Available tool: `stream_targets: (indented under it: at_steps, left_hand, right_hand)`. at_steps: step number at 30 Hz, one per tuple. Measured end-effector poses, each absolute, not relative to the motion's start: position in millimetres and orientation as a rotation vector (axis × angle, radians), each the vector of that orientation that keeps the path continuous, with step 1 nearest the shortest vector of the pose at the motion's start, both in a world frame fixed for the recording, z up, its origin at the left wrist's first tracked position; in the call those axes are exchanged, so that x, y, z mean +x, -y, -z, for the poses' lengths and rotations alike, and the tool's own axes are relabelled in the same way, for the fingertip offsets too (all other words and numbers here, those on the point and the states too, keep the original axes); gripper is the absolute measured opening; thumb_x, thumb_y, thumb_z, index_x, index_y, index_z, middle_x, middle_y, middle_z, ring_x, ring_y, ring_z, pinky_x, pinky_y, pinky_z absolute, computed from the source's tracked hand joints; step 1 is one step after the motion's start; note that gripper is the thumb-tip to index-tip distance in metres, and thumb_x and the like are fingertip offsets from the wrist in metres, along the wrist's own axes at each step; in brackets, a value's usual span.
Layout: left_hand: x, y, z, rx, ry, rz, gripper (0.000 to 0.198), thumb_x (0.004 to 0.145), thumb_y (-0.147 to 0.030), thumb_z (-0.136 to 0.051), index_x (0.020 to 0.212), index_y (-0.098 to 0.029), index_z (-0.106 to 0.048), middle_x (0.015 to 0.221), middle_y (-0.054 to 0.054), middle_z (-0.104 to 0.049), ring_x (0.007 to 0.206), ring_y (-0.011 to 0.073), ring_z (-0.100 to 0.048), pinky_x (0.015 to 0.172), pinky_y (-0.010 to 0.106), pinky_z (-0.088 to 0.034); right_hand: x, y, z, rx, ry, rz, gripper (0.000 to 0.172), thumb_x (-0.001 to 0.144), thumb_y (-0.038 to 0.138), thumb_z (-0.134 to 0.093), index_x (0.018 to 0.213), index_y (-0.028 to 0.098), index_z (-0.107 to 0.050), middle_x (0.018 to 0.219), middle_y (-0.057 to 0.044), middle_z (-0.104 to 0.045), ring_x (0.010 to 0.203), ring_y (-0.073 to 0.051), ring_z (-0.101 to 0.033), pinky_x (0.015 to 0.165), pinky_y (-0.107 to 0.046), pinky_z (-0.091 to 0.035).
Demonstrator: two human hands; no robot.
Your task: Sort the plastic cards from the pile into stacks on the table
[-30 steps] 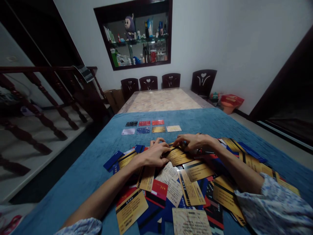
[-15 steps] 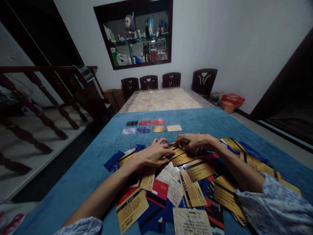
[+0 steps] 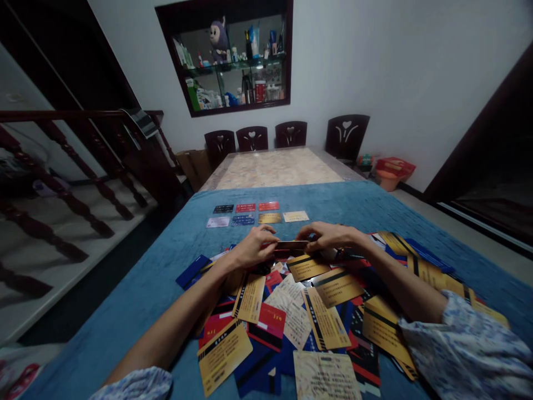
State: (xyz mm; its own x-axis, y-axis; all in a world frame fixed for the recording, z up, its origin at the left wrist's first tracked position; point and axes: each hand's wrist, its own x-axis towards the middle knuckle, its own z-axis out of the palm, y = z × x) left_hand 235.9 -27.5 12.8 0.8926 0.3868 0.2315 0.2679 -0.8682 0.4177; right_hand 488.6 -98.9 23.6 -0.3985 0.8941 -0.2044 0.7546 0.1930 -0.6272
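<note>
Between my two hands is a card [image 3: 291, 244], seen nearly edge-on and raised just above the pile. My left hand [image 3: 256, 247] pinches its left end with thumb and fingers; my right hand [image 3: 327, 237] grips its right end. Below them spreads a heap of plastic cards, many gold with a black stripe, such as one gold card [image 3: 308, 268] just under the held one. Red, blue, black and pale patterned cards [image 3: 327, 378] lie mixed in. Beyond my hands, several cards lie face up in two rows, among them a white card [image 3: 295, 216] and a red card [image 3: 268, 206].
A blue cloth [image 3: 166, 244] covers the near part of the table; the marbled tabletop [image 3: 275, 166] shows beyond it. Dark chairs [image 3: 347, 136] stand at the far end. A wooden railing [image 3: 70, 115] runs along the left, and an orange bin [image 3: 391, 178] stands at right.
A card has been lifted off the heap and tilted up between both hands, baring more of the cards beneath. The left hand has risen slightly and shifted left.
</note>
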Motion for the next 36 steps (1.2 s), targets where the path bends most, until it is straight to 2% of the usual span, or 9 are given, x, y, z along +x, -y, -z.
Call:
stream_targets:
  at_steps: [4, 7, 17, 26, 32, 36]
  left_hand:
    - [235.2, 20.7, -5.0, 2.597, -0.608, -0.516, 0.026, 0.089, -0.021, -0.053, 0.091, -0.017, -0.078, 0.108, 0.01, -0.071, 0.101, 0.0194, -0.065, 0.094, 0.032, -0.052]
    - [235.2, 17.2, -1.1, 2.566, -0.657, -0.512, 0.026, 0.088, -0.022, -0.053, 0.091, -0.017, -0.078, 0.104, 0.009, -0.073, 0.098, 0.0193, -0.066, 0.093, 0.031, -0.052]
    - [235.3, 13.4, -0.5, 2.529, -0.669, -0.509, 0.027, 0.086, -0.017, -0.05, 0.075, -0.018, -0.075, 0.093, 0.005, -0.075, 0.098, 0.0195, -0.066, 0.093, 0.031, -0.052]
    - [234.5, 9.8, 3.7, 2.51, -0.752, -0.607, 0.025, 0.086, -0.023, -0.053, 0.081, -0.019, -0.077, 0.092, 0.005, -0.074, 0.096, 0.0199, -0.066, 0.092, 0.033, -0.052]
    - [235.0, 7.4, 10.0, 2.505, -0.804, -0.65, 0.025, 0.086, -0.025, -0.055, 0.08, -0.018, -0.078, 0.09, 0.006, -0.074, 0.096, 0.0213, -0.066, 0.091, 0.034, -0.052]
    - [233.8, 4.8, 10.5, 2.519, -0.822, -0.638, 0.024, 0.084, -0.023, -0.055, 0.087, -0.02, -0.079, 0.093, 0.004, -0.076, 0.098, 0.0216, -0.065, 0.093, 0.036, -0.052]
  right_hand:
    - [489.0, 93.2, -14.6, -1.631, 2.264, -0.862, 0.022, 0.073, 0.029, -0.058, 0.086, 0.015, -0.07, 0.078, -0.003, -0.068, 0.075, -0.018, -0.057, 0.065, -0.027, -0.042]
    - [487.5, 92.4, -12.4, -1.621, 2.256, -0.81, 0.018, 0.074, 0.029, -0.057, 0.08, 0.015, -0.067, 0.075, -0.002, -0.065, 0.072, -0.017, -0.054, 0.064, -0.026, -0.04]
    - [483.7, 93.1, -13.1, -1.636, 2.214, -0.755, 0.018, 0.076, 0.026, -0.057, 0.084, 0.015, -0.07, 0.079, -0.004, -0.068, 0.076, -0.018, -0.057, 0.066, -0.027, -0.042]
    - [482.9, 91.4, -15.9, -1.591, 2.11, -0.658, 0.017, 0.077, 0.03, -0.057, 0.078, 0.017, -0.067, 0.075, -0.002, -0.066, 0.076, -0.019, -0.058, 0.069, -0.029, -0.044]
    - [475.2, 89.9, -16.5, -1.466, 1.931, -0.54, 0.019, 0.08, 0.033, -0.055, 0.083, 0.017, -0.064, 0.086, -0.006, -0.07, 0.082, -0.019, -0.062, 0.076, -0.031, -0.047]
    - [470.3, 83.9, -17.0, -1.405, 1.931, -0.408, 0.017, 0.084, 0.032, -0.054, 0.086, 0.018, -0.063, 0.086, -0.006, -0.07, 0.082, -0.019, -0.063, 0.078, -0.03, -0.047]
